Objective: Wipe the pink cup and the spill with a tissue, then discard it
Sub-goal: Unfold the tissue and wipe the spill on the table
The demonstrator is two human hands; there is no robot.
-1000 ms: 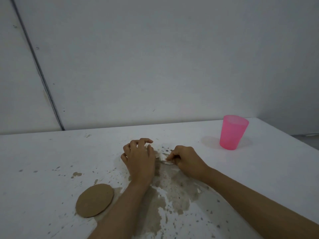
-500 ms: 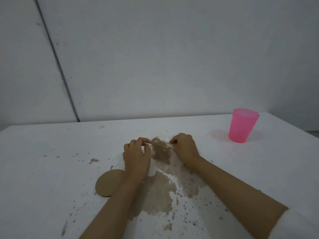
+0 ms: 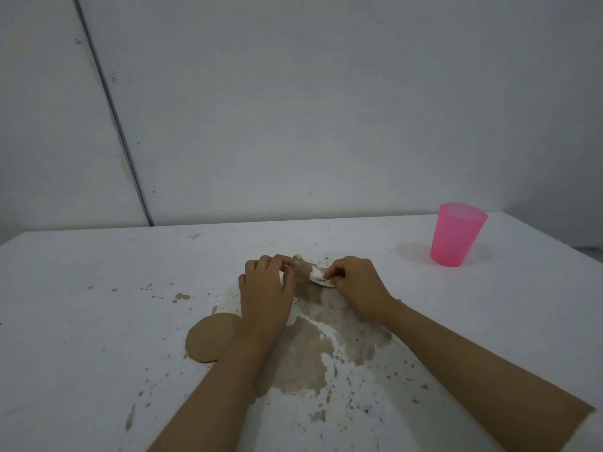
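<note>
**Two hands at a soaked tissue in the middle of the spill**

The right hand (image 3: 357,288) lies on the table (image 3: 98,321) with its fingers (image 3: 329,273) curled, pinching a small crumpled white tissue (image 3: 318,278) at the far end of the brown spill (image 3: 303,357). The tissue touches the table and sits between the two hands. The left hand (image 3: 265,290) lies just beside it, knuckles up, fingers curled in with the tips turned toward the tissue. Whether they hold an edge of it or nothing at all cannot be told, as the patch between the hands is brown and blurred.

The spill spreads from the hands back toward the person, under and between both forearms, with small splashes scattered around it. A flat round brown disc (image 3: 208,337) lies on the table at the left edge of the spill, partly covered by the left forearm.

The pink cup (image 3: 456,234) stands upright near the far right corner of the table, well apart from the hands and the spill. A white sleeve (image 3: 587,433) shows at the lower right corner.
</note>
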